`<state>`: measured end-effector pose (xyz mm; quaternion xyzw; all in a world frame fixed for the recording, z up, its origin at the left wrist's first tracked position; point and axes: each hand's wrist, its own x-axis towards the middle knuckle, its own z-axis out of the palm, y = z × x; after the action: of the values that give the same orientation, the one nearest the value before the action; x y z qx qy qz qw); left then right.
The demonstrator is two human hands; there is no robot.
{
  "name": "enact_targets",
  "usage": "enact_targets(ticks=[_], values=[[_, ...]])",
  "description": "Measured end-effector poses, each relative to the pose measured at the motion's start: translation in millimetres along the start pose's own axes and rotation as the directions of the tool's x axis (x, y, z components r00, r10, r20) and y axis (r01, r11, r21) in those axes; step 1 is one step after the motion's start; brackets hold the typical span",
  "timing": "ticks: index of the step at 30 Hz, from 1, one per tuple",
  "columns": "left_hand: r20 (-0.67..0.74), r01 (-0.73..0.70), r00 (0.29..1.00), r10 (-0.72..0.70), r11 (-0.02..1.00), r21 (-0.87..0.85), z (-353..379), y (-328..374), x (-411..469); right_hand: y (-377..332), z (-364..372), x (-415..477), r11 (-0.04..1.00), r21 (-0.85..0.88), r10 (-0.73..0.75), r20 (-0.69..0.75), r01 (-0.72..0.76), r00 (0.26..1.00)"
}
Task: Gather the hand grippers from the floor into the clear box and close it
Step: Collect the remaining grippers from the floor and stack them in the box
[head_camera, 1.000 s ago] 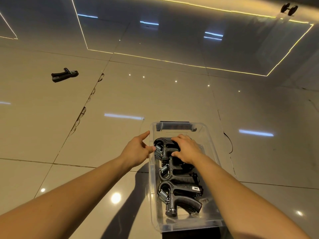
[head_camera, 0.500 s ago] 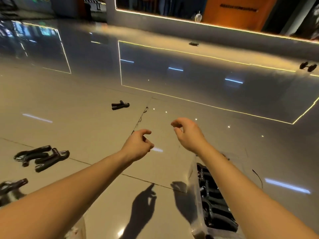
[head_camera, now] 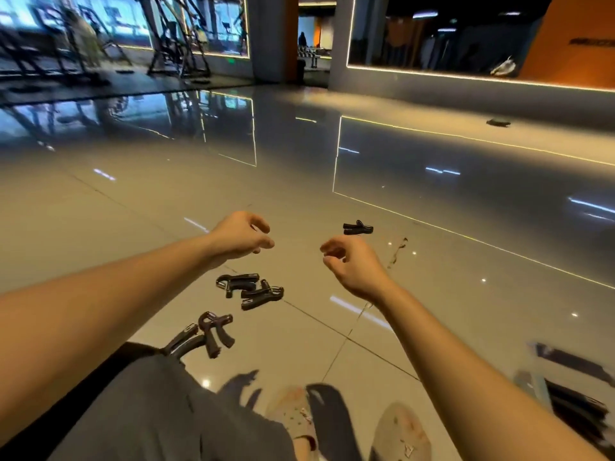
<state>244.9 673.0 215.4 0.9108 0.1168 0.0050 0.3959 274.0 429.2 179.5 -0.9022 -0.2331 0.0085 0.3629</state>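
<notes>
Left hand (head_camera: 239,236) and right hand (head_camera: 352,267), both empty with fingers loosely curled, held above the floor (head_camera: 133,211). Two pairs of hand grippers (head_camera: 239,283) lie below them, a single gripper (head_camera: 357,227) beyond the right hand. The clear box (head_camera: 532,380), blurred, sits far right.

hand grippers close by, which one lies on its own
The gripper beyond the right hand, by the floor crack; the other four lie in two touching pairs.

Gym interior; exercise machines (head_camera: 173,38) at eleven o'clock, before bright windows (head_camera: 229,24); light-edged wall panel (head_camera: 449,38) at one o'clock; hand grippers (head_camera: 249,291) strewn on glossy tiled floor (head_camera: 432,294) toward six.
</notes>
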Motion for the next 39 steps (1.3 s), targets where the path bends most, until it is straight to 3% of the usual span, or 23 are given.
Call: enact_targets(ticks=[5, 12, 19, 23, 27, 31, 34, 39], values=[[-0.003, 0.041, 0.999, -0.04, 0.994, 0.099, -27.3, -44.2, -5.7, -11.1, 61.9, 25.6, 0.999, 0.047, 0.015, 0.063, -0.018, 0.998], [-0.033, 0.169, 0.986, -0.166, 0.979, 0.116, -23.1, -133.2, 21.4, -0.9, 145.0, 94.7, 0.995, -0.035, 0.099, 0.188, -0.094, 0.977], [-0.059, 0.513, 0.858, -0.511, 0.858, 0.025, 4.1, -294.0, 19.1, 17.3, 282.9, 124.2, 0.987, -0.084, 0.161, 0.404, -0.139, 0.9], [-0.048, 0.618, 0.783, -0.62, 0.784, -0.058, 37.2, -356.4, 16.4, 33.8, 358.8, 127.2, 0.979, -0.132, 0.201, 0.512, -0.154, 0.835], [-0.071, 0.628, 0.77, -0.634, 0.773, -0.094, 72.5, -390.3, 24.5, 49.0, 411.3, 119.3, 0.964, -0.243, 0.228, 0.534, -0.111, 0.814], [-0.14, 0.576, 0.809, -0.571, 0.817, -0.011, 103.0, -398.1, 38.3, 55.8, 436.5, 113.2, 0.92, -0.391, 0.223, 0.458, -0.03, 0.861], [-0.205, 0.518, 0.848, -0.489, 0.847, 0.122, 112.5, -405.2, 44.1, 57.8, 440.1, 114.7, 0.92, -0.39, 0.207, 0.428, -0.026, 0.88], [-0.19, 0.475, 0.875, -0.446, 0.868, 0.145, 108.0, -408.9, 45.7, 69.9, 421.3, 115.7, 0.926, -0.375, 0.212, 0.403, -0.051, 0.89]])
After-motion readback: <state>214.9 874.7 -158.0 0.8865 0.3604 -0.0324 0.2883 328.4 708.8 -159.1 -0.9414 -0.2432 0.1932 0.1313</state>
